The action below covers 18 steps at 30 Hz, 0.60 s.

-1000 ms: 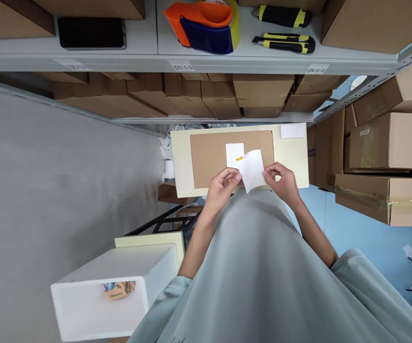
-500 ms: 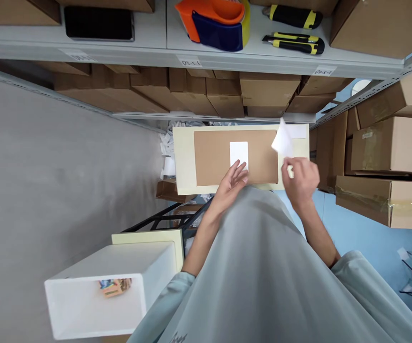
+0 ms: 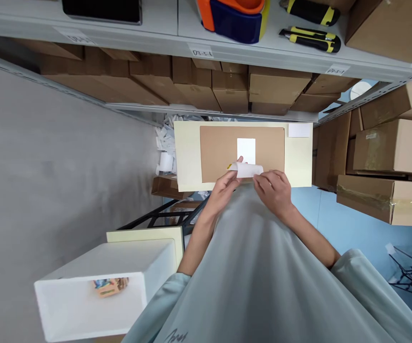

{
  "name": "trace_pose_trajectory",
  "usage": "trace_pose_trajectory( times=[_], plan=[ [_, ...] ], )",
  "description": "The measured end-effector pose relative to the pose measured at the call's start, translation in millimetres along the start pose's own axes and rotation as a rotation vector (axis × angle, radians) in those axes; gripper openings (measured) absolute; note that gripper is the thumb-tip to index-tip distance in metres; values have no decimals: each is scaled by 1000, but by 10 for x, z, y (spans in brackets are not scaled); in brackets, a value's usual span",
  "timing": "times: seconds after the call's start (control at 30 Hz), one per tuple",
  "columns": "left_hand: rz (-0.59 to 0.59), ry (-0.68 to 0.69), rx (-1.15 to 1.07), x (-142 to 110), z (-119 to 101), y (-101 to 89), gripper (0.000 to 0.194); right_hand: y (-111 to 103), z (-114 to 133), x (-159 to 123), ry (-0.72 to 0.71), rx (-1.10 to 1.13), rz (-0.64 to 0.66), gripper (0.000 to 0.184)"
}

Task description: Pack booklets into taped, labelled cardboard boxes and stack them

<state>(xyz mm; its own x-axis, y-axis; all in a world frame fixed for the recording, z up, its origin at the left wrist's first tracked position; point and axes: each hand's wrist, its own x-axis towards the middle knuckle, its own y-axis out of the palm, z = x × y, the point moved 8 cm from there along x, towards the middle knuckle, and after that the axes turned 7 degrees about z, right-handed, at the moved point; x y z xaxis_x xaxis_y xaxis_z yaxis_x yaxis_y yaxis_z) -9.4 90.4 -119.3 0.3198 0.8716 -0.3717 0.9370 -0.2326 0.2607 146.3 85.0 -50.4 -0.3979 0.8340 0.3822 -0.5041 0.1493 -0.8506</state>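
Grip, frame centre: left hand [image 3: 223,190] and right hand [image 3: 274,191] pinch a curled white label [image 3: 249,170]; uneven pull could crease it; its curl, if adhesive, could self-stick.

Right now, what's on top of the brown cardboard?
A white label lies on the brown cardboard. The left hand and right hand hold a curled white sheet over the cardboard's near part; whatever lies beneath them there, including the label's near edge, is hidden.
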Motion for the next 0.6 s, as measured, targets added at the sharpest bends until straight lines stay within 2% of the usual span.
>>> trace_pose_trajectory(
  times=[0.17,0.3,0.47,0.53,0.6],
  plan=[
    [149,-85,16,-99,49,-23,65,-70,-117,233,111,80,-32,10],
    [163,-64,-9,-101,45,-127,70,-56,-78,295,150,124,36,12],
    [114,-29,-62,-11,24,-338,79,13,396,178,-21,139,103,17],
    [92,-13,-98,29,-12,-429,75,73,589,116,-80,159,153,20],
    [60,-5,-92,54,-55,-516,64,101,659,99,-55,201,178,21]
  ],
)
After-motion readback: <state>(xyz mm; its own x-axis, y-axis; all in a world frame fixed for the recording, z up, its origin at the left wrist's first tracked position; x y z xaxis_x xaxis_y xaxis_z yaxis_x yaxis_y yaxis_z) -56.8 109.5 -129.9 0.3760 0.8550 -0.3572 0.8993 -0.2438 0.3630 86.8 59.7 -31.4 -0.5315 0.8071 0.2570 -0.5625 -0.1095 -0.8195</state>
